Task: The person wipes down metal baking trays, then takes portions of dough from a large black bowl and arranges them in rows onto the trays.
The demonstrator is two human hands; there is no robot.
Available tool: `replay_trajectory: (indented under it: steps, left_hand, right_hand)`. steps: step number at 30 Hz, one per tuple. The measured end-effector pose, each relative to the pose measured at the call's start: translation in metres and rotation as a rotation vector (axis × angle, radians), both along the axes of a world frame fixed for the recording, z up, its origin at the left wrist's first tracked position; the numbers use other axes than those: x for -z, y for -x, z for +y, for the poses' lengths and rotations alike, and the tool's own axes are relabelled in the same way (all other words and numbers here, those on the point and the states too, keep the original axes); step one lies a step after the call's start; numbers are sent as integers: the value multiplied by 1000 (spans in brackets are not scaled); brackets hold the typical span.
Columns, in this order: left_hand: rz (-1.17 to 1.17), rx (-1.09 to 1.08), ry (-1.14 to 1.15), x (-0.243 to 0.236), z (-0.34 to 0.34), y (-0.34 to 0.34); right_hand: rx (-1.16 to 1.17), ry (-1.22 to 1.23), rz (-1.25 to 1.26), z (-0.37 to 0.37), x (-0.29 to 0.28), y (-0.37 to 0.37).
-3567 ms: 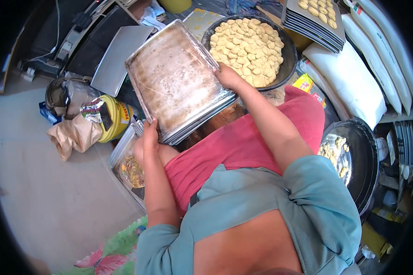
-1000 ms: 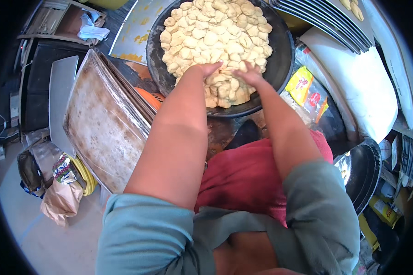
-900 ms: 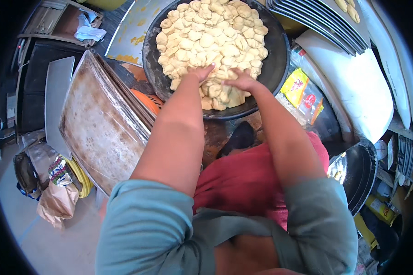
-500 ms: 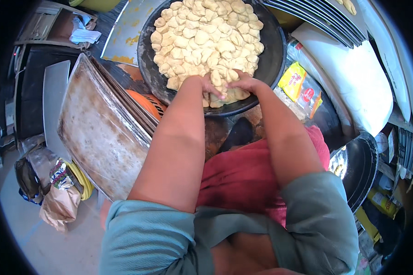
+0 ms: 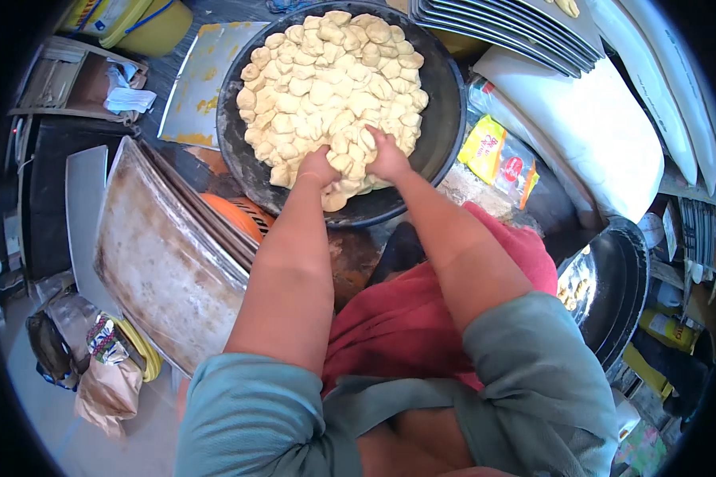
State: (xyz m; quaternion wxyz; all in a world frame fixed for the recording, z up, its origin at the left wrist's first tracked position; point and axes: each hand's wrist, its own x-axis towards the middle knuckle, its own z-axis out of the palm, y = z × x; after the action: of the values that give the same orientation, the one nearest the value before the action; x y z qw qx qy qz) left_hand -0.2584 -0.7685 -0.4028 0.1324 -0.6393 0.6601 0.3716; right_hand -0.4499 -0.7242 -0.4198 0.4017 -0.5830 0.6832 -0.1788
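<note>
A wide black basin [image 5: 232, 151] at the top middle holds a heap of pale, rounded dough pieces [image 5: 326, 79], pressed against each other. Both my hands are at the near side of this heap, inside the rim. My left hand [image 5: 317, 168] grips the left side of a clump of dough pieces [image 5: 348, 159]. From the other side my right hand [image 5: 390, 159] holds the same clump, its fingers curled over the dough. Some fingertips are sunk among the pieces and hidden.
Stained metal trays [image 5: 171, 262] lean at the left, beside an orange object [image 5: 235, 215]. More trays [image 5: 509, 32] are stacked at the top right, above a white sack [image 5: 581, 119]. A yellow-and-clear plastic packet [image 5: 497, 159] lies right of the basin. Another black basin [image 5: 612, 294] stands lower right.
The whole view has shifted, so the basin sits lower and further left. My hands have moved left along the heap's near side and spread apart around the dough clump.
</note>
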Motion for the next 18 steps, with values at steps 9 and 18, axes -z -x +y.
replay_trajectory:
  steps: [9,18]
  left_hand:
    - [527,-134,57,-62,-39,31]
    - [916,-237,483,-323,15,-39]
  right_hand:
    - [93,-80,-568,-56,-53,37]
    - [-131,308,-866,-39,-302,-36]
